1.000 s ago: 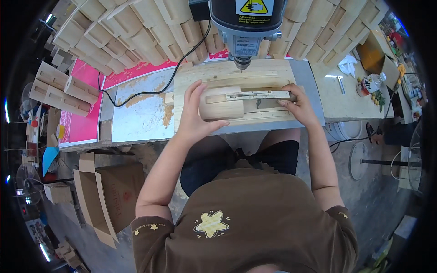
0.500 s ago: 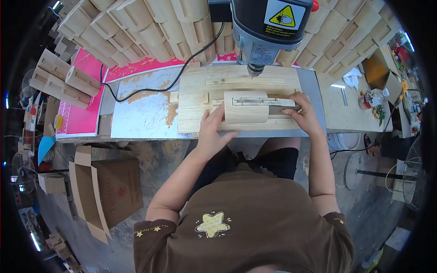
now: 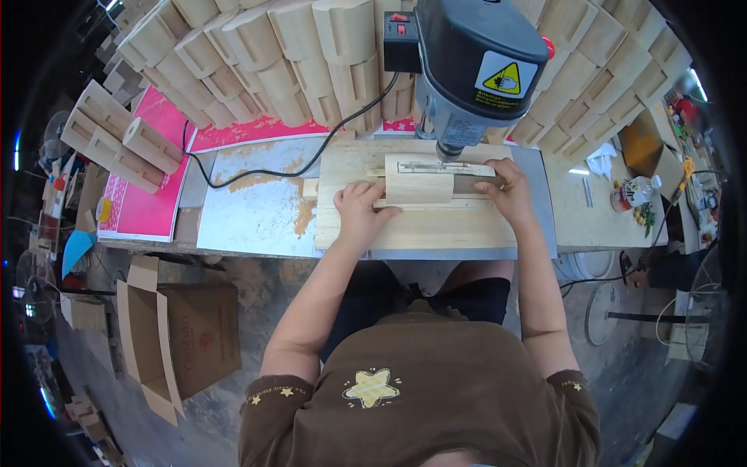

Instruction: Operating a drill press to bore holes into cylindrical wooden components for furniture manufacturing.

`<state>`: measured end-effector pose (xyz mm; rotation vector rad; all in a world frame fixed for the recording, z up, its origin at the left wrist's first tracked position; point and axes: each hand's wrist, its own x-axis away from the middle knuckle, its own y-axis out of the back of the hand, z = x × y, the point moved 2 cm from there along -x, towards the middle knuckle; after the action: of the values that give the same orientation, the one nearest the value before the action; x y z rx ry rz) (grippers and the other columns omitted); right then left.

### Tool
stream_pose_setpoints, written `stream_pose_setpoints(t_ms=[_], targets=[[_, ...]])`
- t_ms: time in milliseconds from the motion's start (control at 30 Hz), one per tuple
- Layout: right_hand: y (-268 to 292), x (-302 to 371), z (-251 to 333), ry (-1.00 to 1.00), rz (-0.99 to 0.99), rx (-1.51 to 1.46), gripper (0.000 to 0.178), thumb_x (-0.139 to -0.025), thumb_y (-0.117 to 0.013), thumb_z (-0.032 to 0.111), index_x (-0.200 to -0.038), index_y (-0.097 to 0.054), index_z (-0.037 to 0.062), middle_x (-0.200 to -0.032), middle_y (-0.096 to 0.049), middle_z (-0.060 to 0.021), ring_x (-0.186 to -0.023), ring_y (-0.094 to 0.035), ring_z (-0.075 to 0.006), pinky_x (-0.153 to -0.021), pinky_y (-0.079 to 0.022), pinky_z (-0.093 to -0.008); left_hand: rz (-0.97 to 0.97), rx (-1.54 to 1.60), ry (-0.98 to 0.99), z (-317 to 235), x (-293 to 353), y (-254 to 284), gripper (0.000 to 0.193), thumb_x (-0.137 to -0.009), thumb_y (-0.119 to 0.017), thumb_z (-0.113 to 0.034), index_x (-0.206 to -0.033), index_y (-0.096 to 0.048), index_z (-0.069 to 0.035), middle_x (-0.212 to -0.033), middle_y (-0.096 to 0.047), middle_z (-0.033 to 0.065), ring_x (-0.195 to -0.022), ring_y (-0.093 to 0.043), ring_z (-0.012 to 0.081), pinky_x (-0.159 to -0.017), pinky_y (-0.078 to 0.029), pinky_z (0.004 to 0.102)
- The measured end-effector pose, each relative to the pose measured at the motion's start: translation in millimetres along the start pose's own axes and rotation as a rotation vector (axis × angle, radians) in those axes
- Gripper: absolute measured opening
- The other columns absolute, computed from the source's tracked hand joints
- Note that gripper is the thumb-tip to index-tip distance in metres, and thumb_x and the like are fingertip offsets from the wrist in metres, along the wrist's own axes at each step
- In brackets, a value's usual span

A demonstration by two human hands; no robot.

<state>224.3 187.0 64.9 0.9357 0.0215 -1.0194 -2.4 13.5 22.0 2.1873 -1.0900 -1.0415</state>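
Observation:
A pale wooden block with a rounded top lies on a flat wooden board. Along its upper side runs a narrow slotted strip, which sticks out past the block's right end. My left hand grips the left end of the block, fingers against the end face and thumb near its lower edge. With thumb and fingers, my right hand pinches the strip's right end, beside a grey-brown bar. The drill press chuck stands directly above the strip; its bit tip is hard to make out.
Stacked slotted wooden blocks line the back on both sides of the drill press. A black cable crosses the bench at left. A plastic bottle stands at right. An open cardboard box sits on the floor.
Both hands have pushed the block and strip away from me across the board, under the chuck. The whole view has shifted slightly as well.

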Motion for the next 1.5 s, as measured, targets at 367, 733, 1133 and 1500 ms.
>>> stream_pose_setpoints(t_ms=[367,733,1133,1500], targets=[[99,-89,77,0.071,-0.272,-0.487,0.022,-0.082,-0.065,0.008,-0.104,-0.061,0.0052,-0.077,-0.052,-0.0007,-0.066,-0.051,-0.0103,-0.058,-0.041,-0.0235,0.014,-0.026,-0.065,7,-1,-1,0.041,-0.061,-0.078,-0.025,-0.1,-0.066,-0.015,-0.077,-0.052,-0.0005,-0.083,-0.049,0.0208,-0.081,-0.029,0.0389],[101,-98,153,0.294,-0.397,0.311,0.021,-0.092,-0.054,0.019,-0.103,-0.06,0.0009,-0.069,-0.051,-0.0074,-0.066,-0.051,-0.0111,-0.061,-0.041,-0.0251,0.044,-0.01,-0.07,3,2,-1,0.042,-0.063,-0.078,-0.024,-0.102,-0.065,-0.015,-0.075,-0.049,0.0006,-0.079,-0.049,0.0211,-0.078,-0.03,0.0383],[52,1,118,0.257,-0.488,0.082,0.003,-0.081,-0.062,0.005,-0.081,-0.062,0.0021,-0.065,-0.055,-0.0119,-0.054,-0.052,-0.0268,-0.049,-0.039,-0.0347,0.038,-0.018,-0.108,1,-10,-1,0.04,-0.063,-0.076,-0.024,-0.1,-0.065,-0.014,-0.075,-0.051,0.0009,-0.08,-0.051,0.0216,-0.077,-0.03,0.0381],[14,16,81,0.402,-0.547,0.125,0.011,-0.073,-0.066,0.006,-0.084,-0.063,0.0052,-0.076,-0.057,-0.0097,-0.064,-0.055,-0.0263,-0.055,-0.039,-0.0367,0.037,0.003,-0.081,0,1,3,0.032,-0.063,-0.076,-0.018,-0.094,-0.066,-0.015,-0.077,-0.053,0.0015,-0.08,-0.052,0.0217,-0.079,-0.03,0.037]])
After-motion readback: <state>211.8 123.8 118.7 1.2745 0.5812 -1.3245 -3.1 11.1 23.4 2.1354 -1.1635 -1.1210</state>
